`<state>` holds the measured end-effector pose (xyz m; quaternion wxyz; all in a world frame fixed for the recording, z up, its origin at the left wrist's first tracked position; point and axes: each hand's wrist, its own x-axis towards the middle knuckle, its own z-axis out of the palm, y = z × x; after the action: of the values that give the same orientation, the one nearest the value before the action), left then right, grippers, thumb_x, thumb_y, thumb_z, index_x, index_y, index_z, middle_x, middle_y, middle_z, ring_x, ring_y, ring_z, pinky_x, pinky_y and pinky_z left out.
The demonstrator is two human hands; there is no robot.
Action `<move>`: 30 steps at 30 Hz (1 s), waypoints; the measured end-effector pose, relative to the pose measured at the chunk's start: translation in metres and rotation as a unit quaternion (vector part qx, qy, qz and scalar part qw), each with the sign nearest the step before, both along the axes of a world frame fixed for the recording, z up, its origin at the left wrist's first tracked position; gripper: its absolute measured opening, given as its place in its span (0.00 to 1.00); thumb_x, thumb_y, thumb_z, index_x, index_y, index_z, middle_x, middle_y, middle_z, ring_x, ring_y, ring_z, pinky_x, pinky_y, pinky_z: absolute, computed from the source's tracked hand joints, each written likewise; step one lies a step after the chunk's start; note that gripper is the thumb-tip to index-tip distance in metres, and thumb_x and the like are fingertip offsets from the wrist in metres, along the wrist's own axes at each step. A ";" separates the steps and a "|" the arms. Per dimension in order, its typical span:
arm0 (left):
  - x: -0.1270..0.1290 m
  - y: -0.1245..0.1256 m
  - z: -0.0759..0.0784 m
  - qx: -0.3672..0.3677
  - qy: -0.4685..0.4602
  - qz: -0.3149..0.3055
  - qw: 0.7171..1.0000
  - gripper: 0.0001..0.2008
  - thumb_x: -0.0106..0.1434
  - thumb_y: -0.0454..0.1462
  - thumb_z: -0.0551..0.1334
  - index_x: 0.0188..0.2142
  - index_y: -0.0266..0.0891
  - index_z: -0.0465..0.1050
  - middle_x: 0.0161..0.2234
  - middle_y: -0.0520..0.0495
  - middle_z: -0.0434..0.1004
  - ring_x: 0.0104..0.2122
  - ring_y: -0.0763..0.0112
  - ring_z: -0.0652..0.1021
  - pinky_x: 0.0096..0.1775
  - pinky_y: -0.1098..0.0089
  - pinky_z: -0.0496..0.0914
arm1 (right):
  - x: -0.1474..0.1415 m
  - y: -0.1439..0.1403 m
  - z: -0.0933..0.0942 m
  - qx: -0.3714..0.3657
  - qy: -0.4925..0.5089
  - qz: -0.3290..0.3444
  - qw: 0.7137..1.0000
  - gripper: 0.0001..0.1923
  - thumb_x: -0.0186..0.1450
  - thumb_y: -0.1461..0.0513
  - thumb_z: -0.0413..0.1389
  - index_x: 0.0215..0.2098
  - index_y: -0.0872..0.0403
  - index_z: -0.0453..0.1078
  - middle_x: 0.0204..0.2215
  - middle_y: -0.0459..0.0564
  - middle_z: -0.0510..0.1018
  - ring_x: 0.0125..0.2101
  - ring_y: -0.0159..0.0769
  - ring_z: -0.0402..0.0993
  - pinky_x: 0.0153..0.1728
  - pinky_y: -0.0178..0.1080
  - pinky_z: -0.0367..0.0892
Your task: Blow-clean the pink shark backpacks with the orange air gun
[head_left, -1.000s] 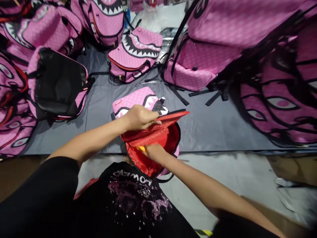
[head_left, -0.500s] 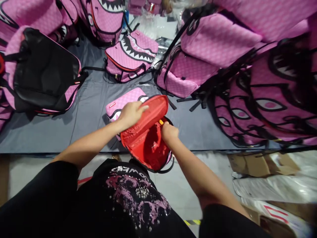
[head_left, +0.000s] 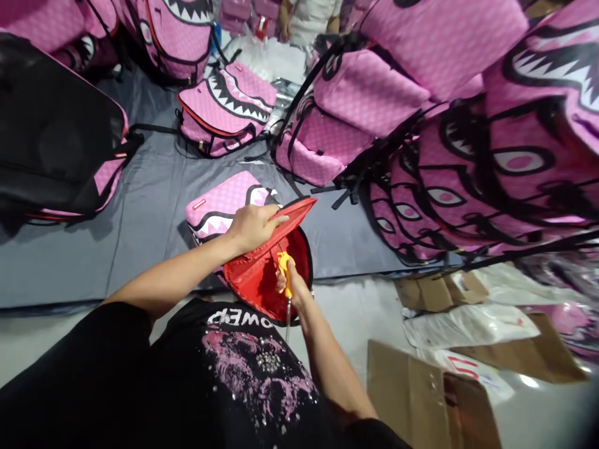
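My left hand (head_left: 255,227) grips the edge of a red-lined flap (head_left: 294,221), holding it raised over the open mouth of a pink bag. Red lining (head_left: 253,284) shows inside, with a black border round the rim. In my right hand (head_left: 297,287) is a yellow gun-shaped tool (head_left: 285,265), its fingers wrapped around the handle. A thin tip points up towards the flap, and a metal fitting with a slim line hangs below. The bag's pink shark-mouth panel (head_left: 219,202) lies on the grey-covered table, beyond my left hand.
Pink shark-face backpacks stand at the right (head_left: 435,193), with another backpack (head_left: 229,109) at the back. A black-backed bag (head_left: 56,137) lies at left. Cardboard (head_left: 412,386) and plastic-wrapped packs (head_left: 472,327) lie on the floor at right. Another person (head_left: 309,19) stands across the table.
My right hand has drawn back towards me out of the bag, bringing the yellow tool into view. My left hand has tilted the flap lower. The view has shifted to the right.
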<state>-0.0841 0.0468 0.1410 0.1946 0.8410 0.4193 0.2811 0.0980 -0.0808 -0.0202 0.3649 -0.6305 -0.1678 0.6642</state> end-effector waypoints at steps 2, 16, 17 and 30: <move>0.000 0.000 0.002 0.008 0.025 0.008 1.000 0.19 0.68 0.46 0.57 0.24 0.40 0.69 0.20 0.49 0.71 0.22 0.67 0.72 0.26 0.70 0.57 | -0.014 -0.007 -0.016 0.008 0.045 -0.057 0.997 0.32 0.66 0.34 0.38 0.26 0.51 0.55 0.13 0.34 0.49 0.12 0.24 0.46 0.14 0.28 0.55; 0.008 0.015 -0.005 0.148 0.021 -0.117 0.982 0.26 0.70 0.52 0.49 0.22 0.40 0.64 0.17 0.50 0.68 0.19 0.72 0.69 0.24 0.70 0.53 | -0.058 -0.024 -0.046 -0.013 0.224 -0.026 0.974 0.26 0.65 0.42 0.55 0.25 0.54 0.61 0.11 0.36 0.55 0.11 0.23 0.48 0.12 0.27 0.47; 0.008 0.016 -0.004 0.159 0.025 -0.127 0.979 0.26 0.70 0.52 0.48 0.22 0.40 0.64 0.17 0.50 0.67 0.18 0.72 0.69 0.24 0.70 0.53 | -0.061 -0.024 -0.046 0.002 0.230 -0.039 0.972 0.28 0.65 0.39 0.52 0.25 0.53 0.59 0.10 0.34 0.53 0.11 0.22 0.47 0.12 0.27 0.48; 0.017 0.018 -0.010 0.206 0.037 -0.204 0.956 0.28 0.71 0.53 0.45 0.21 0.40 0.65 0.15 0.50 0.66 0.17 0.71 0.70 0.24 0.69 0.52 | -0.048 -0.010 -0.020 0.013 0.074 -0.004 0.997 0.28 0.66 0.38 0.48 0.25 0.51 0.57 0.10 0.34 0.51 0.11 0.24 0.48 0.14 0.29 0.52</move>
<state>-0.0675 0.0647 0.1306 0.0545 0.9402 0.1790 0.2847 0.0499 -0.0904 -0.0400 0.3872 -0.5757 -0.1467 0.7050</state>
